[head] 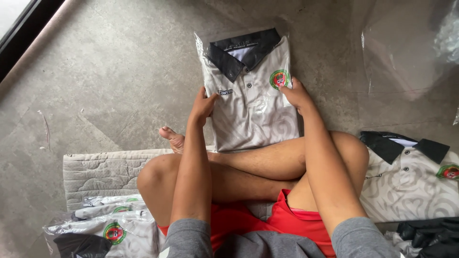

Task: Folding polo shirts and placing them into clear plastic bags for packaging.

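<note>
grey sleeves and crossed legs sit lowest in view, and beyond them the left hand point(203, 106) and right hand point(296, 94) press half-curled against opposite edges of a folded grey polo shirt point(253, 110) (dark collar, clear bag) lying on the concrete floor point(110, 71).
</note>
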